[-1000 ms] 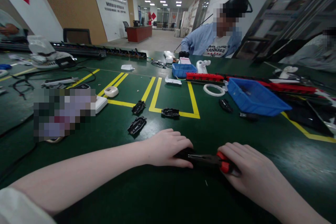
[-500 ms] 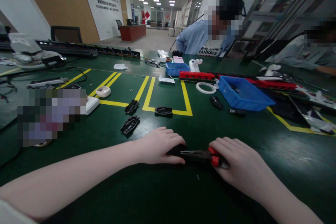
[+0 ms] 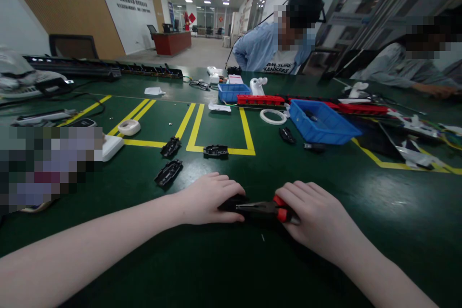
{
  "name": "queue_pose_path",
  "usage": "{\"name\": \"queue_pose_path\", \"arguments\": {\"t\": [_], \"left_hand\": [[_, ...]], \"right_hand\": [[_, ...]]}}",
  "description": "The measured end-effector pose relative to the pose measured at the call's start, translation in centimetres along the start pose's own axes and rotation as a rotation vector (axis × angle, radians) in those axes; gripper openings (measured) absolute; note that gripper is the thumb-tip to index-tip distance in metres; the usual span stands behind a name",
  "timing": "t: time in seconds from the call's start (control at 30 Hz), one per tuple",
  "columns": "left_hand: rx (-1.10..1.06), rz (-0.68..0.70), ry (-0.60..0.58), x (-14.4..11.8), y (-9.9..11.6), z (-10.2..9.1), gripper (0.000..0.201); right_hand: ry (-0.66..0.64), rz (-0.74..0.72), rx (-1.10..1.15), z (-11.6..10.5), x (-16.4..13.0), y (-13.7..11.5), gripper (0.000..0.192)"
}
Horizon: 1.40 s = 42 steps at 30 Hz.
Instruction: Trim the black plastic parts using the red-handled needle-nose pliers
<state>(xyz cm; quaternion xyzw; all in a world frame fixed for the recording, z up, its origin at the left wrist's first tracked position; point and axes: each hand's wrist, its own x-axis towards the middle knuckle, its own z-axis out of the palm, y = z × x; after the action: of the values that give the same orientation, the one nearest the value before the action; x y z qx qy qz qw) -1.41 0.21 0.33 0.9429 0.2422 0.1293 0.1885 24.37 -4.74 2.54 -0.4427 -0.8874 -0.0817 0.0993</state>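
My left hand [image 3: 212, 199] is closed around a black plastic part [image 3: 231, 203], its thumb below and fingers above. Most of that part is hidden by the hand. My right hand [image 3: 310, 209] grips needle-nose pliers [image 3: 263, 207] by their red handles. The jaws point left and reach the black part; whether they pinch it I cannot tell. Beyond my left hand lie three similar black plastic shells, one nearest [image 3: 169, 173], one behind it [image 3: 171, 147] and one on the yellow tape [image 3: 215, 151]. A thin sliver [image 3: 263, 237] rests on the table below the pliers.
A blue bin [image 3: 321, 125] stands at the right with dark parts inside; a smaller blue bin [image 3: 234, 92] is farther back. Tape rolls [image 3: 273, 116], a white box [image 3: 112, 147] and red strips [image 3: 260, 100] lie around. A person [image 3: 277, 43] leans over the far side.
The whole view has shifted, so everything on the table appears farther left. Both hands keep their hold, and the pliers stay at the black part.
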Motion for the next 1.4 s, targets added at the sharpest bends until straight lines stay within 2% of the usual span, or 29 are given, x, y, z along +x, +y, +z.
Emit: {"name": "queue_pose_path", "arguments": {"t": [0.37,0.67,0.97,1.17,1.4], "left_hand": [[-0.082,-0.024,-0.002,-0.1,0.2,-0.4,0.030],[-0.085,-0.018,-0.006,-0.1,0.3,-0.4,0.032],[-0.068,-0.025,-0.002,-0.1,0.1,-0.2,0.031],[-0.070,-0.027,-0.006,0.0,0.2,-0.3,0.033],[-0.086,-0.045,-0.007,-0.1,0.3,-0.4,0.035]], "right_hand": [[-0.004,0.019,0.009,-0.3,-0.1,0.3,0.023],[0.064,0.029,0.028,0.6,-0.5,0.9,0.027],[0.117,0.055,0.053,0.8,-0.5,0.8,0.020],[0.049,0.067,0.065,0.5,-0.2,0.3,0.021],[0.104,0.072,0.028,0.2,-0.2,0.5,0.021]]}}
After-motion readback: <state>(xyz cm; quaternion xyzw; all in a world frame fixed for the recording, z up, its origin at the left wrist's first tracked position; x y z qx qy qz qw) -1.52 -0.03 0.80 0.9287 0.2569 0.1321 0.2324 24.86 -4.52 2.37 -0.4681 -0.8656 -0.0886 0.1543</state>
